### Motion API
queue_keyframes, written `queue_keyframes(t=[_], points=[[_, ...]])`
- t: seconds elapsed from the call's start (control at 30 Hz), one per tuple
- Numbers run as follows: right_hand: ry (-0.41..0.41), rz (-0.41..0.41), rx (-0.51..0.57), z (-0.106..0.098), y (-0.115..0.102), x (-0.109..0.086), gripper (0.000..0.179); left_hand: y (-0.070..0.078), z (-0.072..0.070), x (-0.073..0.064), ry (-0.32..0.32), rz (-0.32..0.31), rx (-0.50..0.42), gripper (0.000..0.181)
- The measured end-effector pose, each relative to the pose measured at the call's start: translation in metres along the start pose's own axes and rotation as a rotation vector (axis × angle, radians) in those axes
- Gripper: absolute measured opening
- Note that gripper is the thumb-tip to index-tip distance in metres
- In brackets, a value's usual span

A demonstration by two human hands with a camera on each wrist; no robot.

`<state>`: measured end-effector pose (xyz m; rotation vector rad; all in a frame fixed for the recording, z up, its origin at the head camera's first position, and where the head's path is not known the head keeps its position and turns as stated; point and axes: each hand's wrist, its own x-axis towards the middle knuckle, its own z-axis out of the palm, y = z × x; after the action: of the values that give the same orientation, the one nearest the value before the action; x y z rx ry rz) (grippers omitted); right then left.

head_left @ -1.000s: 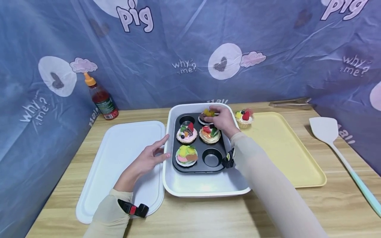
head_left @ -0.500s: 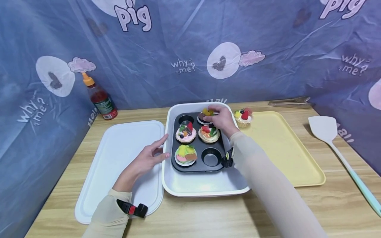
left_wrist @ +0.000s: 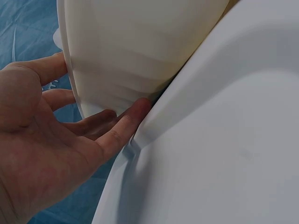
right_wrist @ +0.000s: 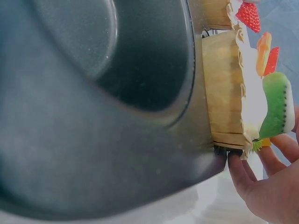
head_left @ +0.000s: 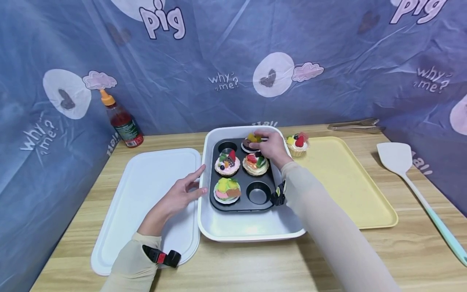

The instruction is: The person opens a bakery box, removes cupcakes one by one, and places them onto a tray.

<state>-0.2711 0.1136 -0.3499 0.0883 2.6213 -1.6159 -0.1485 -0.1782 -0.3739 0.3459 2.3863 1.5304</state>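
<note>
A dark muffin tin (head_left: 242, 207) lies inside a white rectangular bin (head_left: 251, 233). My right hand (head_left: 273, 148) reaches into the bin and pinches a chocolate tart (head_left: 247, 143) with yellow fruit at the tin's back right cup, partly covering it. In front of that hand sits a fruit tart (head_left: 256, 165) with kiwi and strawberry. To its left are a pink cream tart (head_left: 227, 165) and a lemon-topped tart (head_left: 227, 191). My left hand (head_left: 180, 196) touches the bin's left side with fingers extended; the left wrist view shows fingertips (left_wrist: 142, 106) against the outer wall.
A white lid or tray (head_left: 146, 182) lies left, a yellow tray (head_left: 343, 182) right. Another fruit tart (head_left: 297, 145) stands near the yellow tray's back left corner. Farther out are a sauce bottle (head_left: 125, 127), metal tongs (head_left: 355, 126) and a white spatula (head_left: 397, 160).
</note>
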Motion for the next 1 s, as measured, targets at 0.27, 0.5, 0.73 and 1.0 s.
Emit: queue_keyframes(t=[0.27, 0.5, 0.73, 1.0], points=[[0.002, -0.004, 0.0, -0.0002, -0.0007, -0.0003, 0.049, 0.0004, -0.0006, 0.0003, 0.0, -0.005, 0.007, 0.073], [-0.001, -0.02, -0.013, -0.0005, -0.0023, -0.0023, 0.046, 0.0011, 0.0001, -0.0002, 0.001, -0.006, -0.001, 0.073], [-0.002, -0.038, -0.039, -0.0008, -0.0008, -0.0015, 0.043, 0.0001, 0.0007, -0.0007, -0.001, 0.007, 0.003, 0.072], [-0.023, -0.041, -0.024, -0.0006, 0.0011, -0.0011, 0.041, 0.0, 0.0012, -0.0015, 0.001, 0.006, 0.005, 0.072]])
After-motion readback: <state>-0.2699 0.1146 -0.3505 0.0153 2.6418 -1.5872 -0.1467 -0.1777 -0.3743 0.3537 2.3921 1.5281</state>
